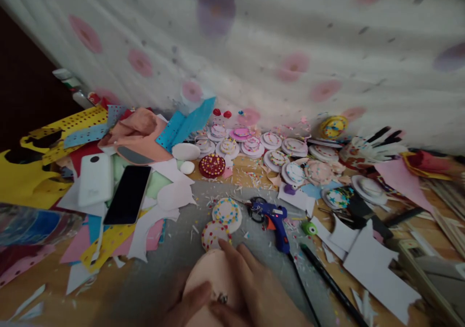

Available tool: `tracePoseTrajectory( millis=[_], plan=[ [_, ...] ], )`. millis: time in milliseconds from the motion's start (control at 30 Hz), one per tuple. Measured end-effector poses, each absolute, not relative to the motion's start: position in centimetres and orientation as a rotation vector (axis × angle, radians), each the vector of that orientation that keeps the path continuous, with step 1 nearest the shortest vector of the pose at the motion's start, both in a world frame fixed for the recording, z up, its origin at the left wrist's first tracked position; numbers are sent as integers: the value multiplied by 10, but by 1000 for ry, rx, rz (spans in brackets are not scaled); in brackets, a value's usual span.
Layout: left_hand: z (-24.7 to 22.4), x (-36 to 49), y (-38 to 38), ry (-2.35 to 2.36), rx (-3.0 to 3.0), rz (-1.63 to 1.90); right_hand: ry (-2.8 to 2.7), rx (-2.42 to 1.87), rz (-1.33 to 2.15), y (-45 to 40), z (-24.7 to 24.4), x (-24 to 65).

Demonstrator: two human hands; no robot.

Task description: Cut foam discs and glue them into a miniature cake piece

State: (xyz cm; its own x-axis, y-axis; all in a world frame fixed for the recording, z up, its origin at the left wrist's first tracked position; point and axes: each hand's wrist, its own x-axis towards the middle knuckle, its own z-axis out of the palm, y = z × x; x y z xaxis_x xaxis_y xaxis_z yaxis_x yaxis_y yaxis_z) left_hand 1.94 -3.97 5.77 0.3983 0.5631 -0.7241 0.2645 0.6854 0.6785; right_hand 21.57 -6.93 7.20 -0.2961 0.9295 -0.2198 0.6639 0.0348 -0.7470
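A pale round piece (pixel 203 273) is held low in the middle of the view, between both hands. My left hand (pixel 191 303), blurred, grips its left side with the thumb on its face. On the right side my right hand (pixel 250 283) is wrapped round it, fingers over the top edge. A small shiny item (pixel 223 298) sits between the thumbs, too small to name. Just beyond the fingers lie a white disc with red dots (pixel 214 235) and a cream disc with blue and yellow dots (pixel 227 213), on a grey mat (pixel 160 278).
A blue glue gun (pixel 274 215) and a black pen (pixel 330 281) lie to the right. At the left are a dark phone (pixel 128 194), a white phone-like item (pixel 96 179) and coloured scraps (pixel 29 181). Small decorated hats (pixel 252 145) line the back before a curtain (pixel 254 41).
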Motion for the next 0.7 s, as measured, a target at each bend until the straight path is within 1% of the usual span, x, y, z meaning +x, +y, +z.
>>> tracePoseTrajectory(
  millis=[67, 300, 567, 700],
  plan=[
    [53, 18, -39, 1192, 797, 252, -2002, -1574, 1140, -66, 73, 217],
    [46, 15, -44, 1289, 751, 226, -1973, -1633, 1244, -72, 63, 210],
    [61, 17, -49, 1304, 758, 313, -1966, -1549, 1265, -81, 55, 208],
    [68, 18, -45, 1257, 719, 285, -1892, -1525, 1259, -86, 60, 205]
  ],
)
